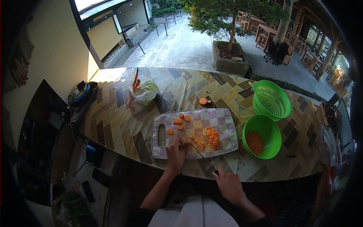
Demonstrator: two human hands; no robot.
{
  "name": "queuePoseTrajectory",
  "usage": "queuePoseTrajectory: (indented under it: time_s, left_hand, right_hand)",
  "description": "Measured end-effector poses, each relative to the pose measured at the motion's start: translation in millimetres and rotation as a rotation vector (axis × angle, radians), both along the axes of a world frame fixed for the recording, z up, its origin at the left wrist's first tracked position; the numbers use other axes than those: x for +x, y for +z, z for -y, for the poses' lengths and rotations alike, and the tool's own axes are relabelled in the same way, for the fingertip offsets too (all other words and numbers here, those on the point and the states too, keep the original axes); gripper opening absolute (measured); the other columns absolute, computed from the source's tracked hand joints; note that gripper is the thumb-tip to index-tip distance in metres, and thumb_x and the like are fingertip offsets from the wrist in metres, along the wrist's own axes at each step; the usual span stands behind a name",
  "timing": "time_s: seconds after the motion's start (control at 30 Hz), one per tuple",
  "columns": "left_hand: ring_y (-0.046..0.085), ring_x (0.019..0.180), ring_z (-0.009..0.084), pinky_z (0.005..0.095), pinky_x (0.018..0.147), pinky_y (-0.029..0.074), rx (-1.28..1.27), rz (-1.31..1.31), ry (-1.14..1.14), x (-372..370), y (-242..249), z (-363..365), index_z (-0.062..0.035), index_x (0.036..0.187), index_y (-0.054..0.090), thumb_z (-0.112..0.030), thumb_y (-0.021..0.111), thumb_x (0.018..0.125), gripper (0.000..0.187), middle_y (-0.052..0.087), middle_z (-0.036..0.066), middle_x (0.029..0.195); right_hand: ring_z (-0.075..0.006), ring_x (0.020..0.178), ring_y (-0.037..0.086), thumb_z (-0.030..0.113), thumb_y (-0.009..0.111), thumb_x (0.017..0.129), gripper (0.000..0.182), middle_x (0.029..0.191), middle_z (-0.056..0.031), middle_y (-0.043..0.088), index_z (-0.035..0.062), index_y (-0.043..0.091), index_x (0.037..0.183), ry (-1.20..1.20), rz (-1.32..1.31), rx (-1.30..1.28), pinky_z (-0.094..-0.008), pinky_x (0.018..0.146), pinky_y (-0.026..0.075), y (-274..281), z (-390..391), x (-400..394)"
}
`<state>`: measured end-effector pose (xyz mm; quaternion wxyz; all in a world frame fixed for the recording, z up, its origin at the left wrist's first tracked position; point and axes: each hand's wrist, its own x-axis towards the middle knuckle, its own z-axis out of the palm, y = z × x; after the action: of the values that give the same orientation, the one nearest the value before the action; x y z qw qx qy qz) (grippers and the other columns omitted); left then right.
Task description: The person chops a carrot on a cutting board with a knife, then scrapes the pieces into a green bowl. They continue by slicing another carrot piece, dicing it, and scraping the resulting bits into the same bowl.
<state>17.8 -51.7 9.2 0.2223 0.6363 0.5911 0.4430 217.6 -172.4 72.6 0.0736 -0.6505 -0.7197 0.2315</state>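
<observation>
My right hand [230, 186] is closed round the dark handle of a knife [200, 153]. Its blade slants up and left over the cutting board [223, 150], a checkered one with a handle slot. Near the knife tip, my left hand [176, 152] has its fingers bunched on the board, on a piece of carrot mostly hidden beneath them. Carrot slices [179, 121] lie at the board's upper left, and a heap of diced carrot [212, 138] sits to the right. A few small cut bits [202, 145] are scattered beside the blade.
A green bowl [278, 138] with diced carrot in it stands right of the board, touching a tilted green colander [272, 99]. A plastic bag [145, 93] of vegetables lies at the back left. Carrot ends [203, 101] rest behind the board. Cables and devices line the left edge.
</observation>
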Motion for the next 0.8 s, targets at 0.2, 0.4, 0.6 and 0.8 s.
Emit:
queuePoseTrajectory:
  time_s: [0.2,0.4,0.6,0.8]
  left_hand:
    - [0.068,0.068,0.0276,0.0368,0.059,0.051,0.003,0.022,0.003,3,3,1,0.0013,0.086,0.053,0.000,0.077,0.079,0.024,0.062,0.016,0.080]
    - [0.064,0.066,0.0256,0.0362,0.061,0.050,0.002,-0.033,-0.005,0,-2,0,-0.0003,0.086,0.055,0.001,0.075,0.078,0.022,0.060,0.014,0.079]
    - [0.066,0.071,0.0280,0.0362,0.065,0.051,0.066,-0.067,-0.035,2,-10,2,-0.0012,0.087,0.058,0.001,0.073,0.080,0.017,0.061,0.014,0.081]
    - [0.069,0.078,0.0288,0.0358,0.067,0.052,0.083,0.003,-0.092,1,-9,1,-0.0012,0.089,0.065,-0.001,0.072,0.082,0.009,0.070,0.016,0.088]
  right_hand:
    - [-0.0403,0.064,0.065,0.031,0.051,0.102,0.029,0.062,-0.0196,0.061,0.0027,0.049,0.097,-0.005,0.005,-0.015,-0.0501,0.058,0.050,-5,-1,-2]
    - [-0.0414,0.067,0.066,0.031,0.052,0.101,0.029,0.066,-0.0216,0.063,0.0018,0.049,0.098,0.027,0.016,-0.002,-0.0509,0.060,0.051,-16,-13,-3]
    - [-0.0427,0.068,0.065,0.031,0.053,0.101,0.030,0.067,-0.0221,0.063,0.0017,0.049,0.096,-0.040,-0.048,0.037,-0.0526,0.061,0.050,-21,-19,-9]
    - [-0.0411,0.066,0.064,0.030,0.060,0.096,0.029,0.066,-0.0200,0.062,0.0021,0.054,0.097,-0.147,-0.127,0.053,-0.0499,0.060,0.047,-18,-4,17]
